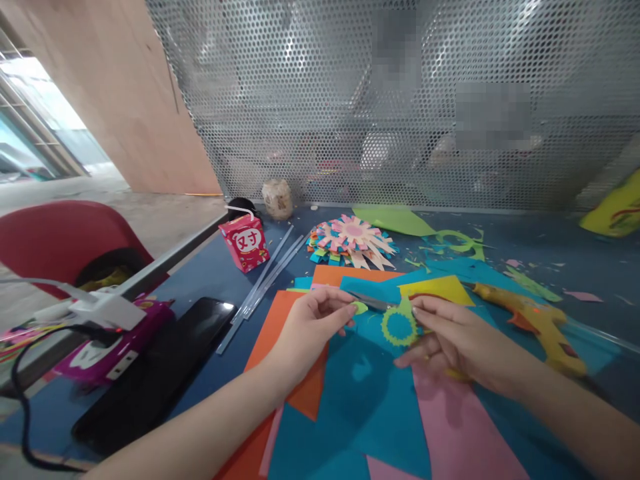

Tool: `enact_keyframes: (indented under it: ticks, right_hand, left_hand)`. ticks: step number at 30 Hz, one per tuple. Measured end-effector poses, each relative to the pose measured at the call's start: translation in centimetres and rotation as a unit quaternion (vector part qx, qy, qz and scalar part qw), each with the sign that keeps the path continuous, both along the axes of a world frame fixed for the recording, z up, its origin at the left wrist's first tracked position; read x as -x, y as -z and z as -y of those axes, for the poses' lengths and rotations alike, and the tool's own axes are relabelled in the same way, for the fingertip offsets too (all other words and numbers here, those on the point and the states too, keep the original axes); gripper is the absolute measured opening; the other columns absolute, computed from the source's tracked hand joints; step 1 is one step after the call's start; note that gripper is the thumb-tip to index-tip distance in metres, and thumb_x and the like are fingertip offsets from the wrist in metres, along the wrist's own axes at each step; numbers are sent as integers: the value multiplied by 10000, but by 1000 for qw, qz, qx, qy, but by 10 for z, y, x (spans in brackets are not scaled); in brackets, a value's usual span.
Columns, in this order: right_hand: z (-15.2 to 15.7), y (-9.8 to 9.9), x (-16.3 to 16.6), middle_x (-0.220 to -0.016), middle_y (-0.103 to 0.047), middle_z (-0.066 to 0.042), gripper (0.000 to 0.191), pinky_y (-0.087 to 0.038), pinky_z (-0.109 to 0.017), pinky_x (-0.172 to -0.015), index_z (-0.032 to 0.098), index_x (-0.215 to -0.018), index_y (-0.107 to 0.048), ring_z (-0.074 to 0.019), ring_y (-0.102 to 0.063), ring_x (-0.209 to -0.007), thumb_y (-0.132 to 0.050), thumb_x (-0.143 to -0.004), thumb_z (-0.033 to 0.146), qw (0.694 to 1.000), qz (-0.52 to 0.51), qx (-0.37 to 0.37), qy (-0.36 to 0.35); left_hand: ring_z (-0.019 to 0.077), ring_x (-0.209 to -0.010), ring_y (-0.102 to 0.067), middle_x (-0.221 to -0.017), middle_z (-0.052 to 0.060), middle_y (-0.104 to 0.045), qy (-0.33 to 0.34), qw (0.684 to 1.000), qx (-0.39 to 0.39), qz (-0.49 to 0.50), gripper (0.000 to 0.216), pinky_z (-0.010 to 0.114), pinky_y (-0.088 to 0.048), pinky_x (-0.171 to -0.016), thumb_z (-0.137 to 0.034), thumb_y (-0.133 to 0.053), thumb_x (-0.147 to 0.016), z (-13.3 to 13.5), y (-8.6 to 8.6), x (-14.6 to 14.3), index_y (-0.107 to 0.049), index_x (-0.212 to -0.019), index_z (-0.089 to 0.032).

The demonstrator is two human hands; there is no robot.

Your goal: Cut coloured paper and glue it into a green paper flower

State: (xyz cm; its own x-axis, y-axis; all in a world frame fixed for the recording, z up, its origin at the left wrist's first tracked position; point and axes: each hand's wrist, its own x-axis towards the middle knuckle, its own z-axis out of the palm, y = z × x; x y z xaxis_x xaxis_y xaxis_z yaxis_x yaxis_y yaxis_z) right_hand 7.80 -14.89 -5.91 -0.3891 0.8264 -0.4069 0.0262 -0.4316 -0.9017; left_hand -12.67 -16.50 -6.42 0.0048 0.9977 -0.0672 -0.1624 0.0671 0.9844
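My left hand (pixel 307 327) pinches a small light-green paper piece (pixel 359 307) between thumb and fingers above coloured sheets. My right hand (pixel 457 340) grips scissors (pixel 395 313) with green toothed handles, whose blades point left toward the green piece. Both hands hover over blue paper (pixel 360 393), with orange paper (pixel 280 327) at the left, pink paper (pixel 450 433) in front and a yellow sheet (pixel 440 288) behind.
A layered paper flower (pixel 353 240) lies farther back. A yellow glue gun (pixel 535 320) rests at right. Clear glue sticks (pixel 265 280), a pink drink carton (pixel 245 241), a black phone (pixel 165 367) and a charger with cable (pixel 105 310) sit left. Perforated metal screen (pixel 350 100) closes the back.
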Motion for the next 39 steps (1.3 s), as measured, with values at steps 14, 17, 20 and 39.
enact_keyframes:
  ticks: [14, 17, 20, 39]
  right_hand:
    - [1, -4, 2, -805, -669, -28, 136, -539, -196, -489, 188, -857, -516, -167, -691, -712, -628, -808, 247, 998, -53, 26, -20]
    - [2, -5, 2, -791, -671, -11, 178, -529, -167, -498, 192, -870, -534, -137, -682, -698, -668, -789, 276, 999, -39, 29, -6]
    - [1, -5, 0, -803, -674, -7, 238, -525, -146, -510, 189, -876, -538, -131, -685, -711, -707, -760, 309, 999, -29, 37, -8]
    - [0, -6, -5, -684, -696, -46, 319, -517, -139, -481, 138, -787, -683, -104, -656, -574, -478, -900, 355, 985, -115, 127, 4]
  left_hand:
    - [90, -530, -524, -575, 1, -600, -7, 1000, 8, 11, 102, 210, -418, -510, -199, -711, -647, 2, -4, -1, -677, -709, -126]
    - [89, -530, -522, -576, 0, -599, -8, 1000, 6, 11, 83, 208, -423, -509, -171, -699, -654, 2, -4, 0, -700, -725, -129]
    - [86, -541, -525, -591, -2, -599, -1, 1000, 7, 13, 91, 200, -425, -509, -155, -688, -669, 1, -2, 0, -712, -754, -137]
    - [97, -561, -566, -628, 18, -628, 19, 999, 22, 18, 156, 199, -441, -495, -194, -718, -658, 1, 3, -2, -677, -788, -118]
